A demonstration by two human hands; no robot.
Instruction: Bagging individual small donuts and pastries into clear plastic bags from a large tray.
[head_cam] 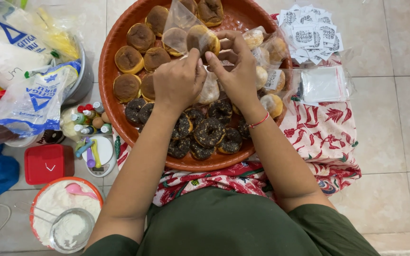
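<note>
My left hand and my right hand both pinch a clear plastic bag that holds a round brown bun. They hover over a large orange-brown round tray. Plain brown buns fill the tray's far left part. Chocolate-sprinkled doughnuts lie in its near part. Several bagged buns are stacked at the right side of the tray. A red thread bracelet circles my right wrist.
A pile of small printed labels and a stack of clear zip bags lie right of the tray on a red-and-white floral cloth. Flour bags, small bottles, a red box and a flour bowl with sieve stand at left.
</note>
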